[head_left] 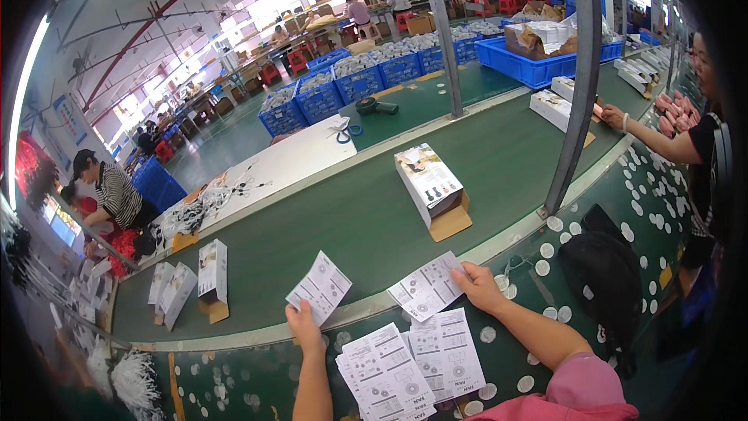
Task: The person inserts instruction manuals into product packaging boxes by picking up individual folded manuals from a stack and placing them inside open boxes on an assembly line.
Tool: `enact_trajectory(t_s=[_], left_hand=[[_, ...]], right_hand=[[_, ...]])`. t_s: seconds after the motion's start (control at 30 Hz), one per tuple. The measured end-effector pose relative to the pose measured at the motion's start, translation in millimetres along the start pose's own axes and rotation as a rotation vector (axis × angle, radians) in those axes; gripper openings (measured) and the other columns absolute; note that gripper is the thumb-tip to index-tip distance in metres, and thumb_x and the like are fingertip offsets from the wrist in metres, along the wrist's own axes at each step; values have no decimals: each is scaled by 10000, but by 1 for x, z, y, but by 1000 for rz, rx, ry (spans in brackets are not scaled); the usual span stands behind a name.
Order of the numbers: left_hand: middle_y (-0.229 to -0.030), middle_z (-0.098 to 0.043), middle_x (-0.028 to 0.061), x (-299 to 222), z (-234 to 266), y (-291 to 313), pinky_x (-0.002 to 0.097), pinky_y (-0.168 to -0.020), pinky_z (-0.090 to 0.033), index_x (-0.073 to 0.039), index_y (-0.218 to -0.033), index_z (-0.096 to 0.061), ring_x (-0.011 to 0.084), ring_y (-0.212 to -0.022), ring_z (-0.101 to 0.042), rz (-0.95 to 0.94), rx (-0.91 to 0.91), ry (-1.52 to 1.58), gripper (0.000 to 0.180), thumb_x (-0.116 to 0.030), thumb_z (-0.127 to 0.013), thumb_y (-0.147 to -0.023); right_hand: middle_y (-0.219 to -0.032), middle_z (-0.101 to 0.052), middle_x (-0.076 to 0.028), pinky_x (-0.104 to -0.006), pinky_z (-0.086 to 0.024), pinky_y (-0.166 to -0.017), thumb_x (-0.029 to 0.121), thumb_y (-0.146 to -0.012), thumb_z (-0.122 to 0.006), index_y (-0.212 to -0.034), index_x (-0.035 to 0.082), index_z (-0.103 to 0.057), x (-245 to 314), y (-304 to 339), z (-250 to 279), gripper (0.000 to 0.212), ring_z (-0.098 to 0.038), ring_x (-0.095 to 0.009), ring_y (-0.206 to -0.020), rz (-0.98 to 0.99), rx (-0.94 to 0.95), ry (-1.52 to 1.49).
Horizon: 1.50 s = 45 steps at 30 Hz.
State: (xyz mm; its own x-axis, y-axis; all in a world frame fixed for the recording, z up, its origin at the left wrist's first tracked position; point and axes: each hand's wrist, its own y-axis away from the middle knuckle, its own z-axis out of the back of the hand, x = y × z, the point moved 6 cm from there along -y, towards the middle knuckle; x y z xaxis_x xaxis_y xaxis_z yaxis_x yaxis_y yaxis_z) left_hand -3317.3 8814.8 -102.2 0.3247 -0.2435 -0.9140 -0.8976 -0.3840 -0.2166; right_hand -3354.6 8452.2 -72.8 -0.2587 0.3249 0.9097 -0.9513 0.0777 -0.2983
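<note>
My left hand (302, 327) is closed on the lower end of a printed instruction leaflet (321, 287), held up at the near edge of the green conveyor belt (343, 214). Another leaflet (425, 287) is pinched at its right end by my right hand (477, 290). Below and between my hands lie two overlapping stacks of such leaflets, a left stack (383, 374) and a right stack (448, 352), on the green worktable. Ahead on the belt stands a white printed box (427, 179) with its brown end flap open toward me.
More open boxes (212, 273) sit on the belt at left. Metal posts (576, 109) rise beside the belt. A black bag (600, 281) and scattered white round stickers (543, 267) lie at right. One co-worker (662, 136) reaches over the belt; another (109, 187) works far left. Blue crates (315, 97) stand beyond.
</note>
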Motion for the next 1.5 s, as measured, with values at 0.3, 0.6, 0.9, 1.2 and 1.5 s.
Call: enact_trajectory(t_s=[0.3, 0.6, 0.9, 1.2, 1.5], left_hand=[[-1007, -578, 109, -3, 33, -6, 243, -761, -442, 40, -1095, -455, 126, -856, -563, -114, 88, -175, 261, -133, -462, -899], [-998, -592, 103, -18, 73, -15, 240, -753, -445, 39, -1079, -486, 118, -843, -566, -97, 108, -226, 264, -151, -474, -897], [-1005, -588, 105, -31, 112, -27, 245, -755, -447, 38, -1081, -479, 119, -853, -565, -120, 118, -213, 259, -145, -471, -898], [-1146, -516, 99, -79, 189, -66, 350, -897, -405, 16, -1152, -449, 202, -1038, -516, 143, 8, 421, 309, -127, -458, -879], [-1075, -571, 151, -138, 210, -94, 348, -869, -414, -32, -1055, -585, 301, -998, -539, -823, -5, -1156, 368, 59, -478, -714]], right_hand=[[-702, -619, -117, -271, -447, -599, 234, -849, -533, -878, -21, -575, 17, 9, -43, 261, -580, -131, -642, -9, 6, -7], [-706, -621, -115, -267, -446, -598, 231, -851, -530, -887, -21, -577, 31, 18, -85, 258, -579, -124, -646, -19, 5, -14], [-699, -621, -109, -266, -444, -596, 233, -850, -532, -882, -20, -576, 44, 27, -125, 259, -577, -122, -642, -15, 10, -4], [-694, -614, -80, -262, -442, -592, 211, -845, -538, -887, -17, -587, 60, 38, -176, 237, -549, -91, -644, -11, 2, -25], [-670, -567, -25, -251, -407, -572, 211, -851, -530, -825, -6, -576, 66, 46, -210, 224, -475, -78, -617, 19, -8, 70]])
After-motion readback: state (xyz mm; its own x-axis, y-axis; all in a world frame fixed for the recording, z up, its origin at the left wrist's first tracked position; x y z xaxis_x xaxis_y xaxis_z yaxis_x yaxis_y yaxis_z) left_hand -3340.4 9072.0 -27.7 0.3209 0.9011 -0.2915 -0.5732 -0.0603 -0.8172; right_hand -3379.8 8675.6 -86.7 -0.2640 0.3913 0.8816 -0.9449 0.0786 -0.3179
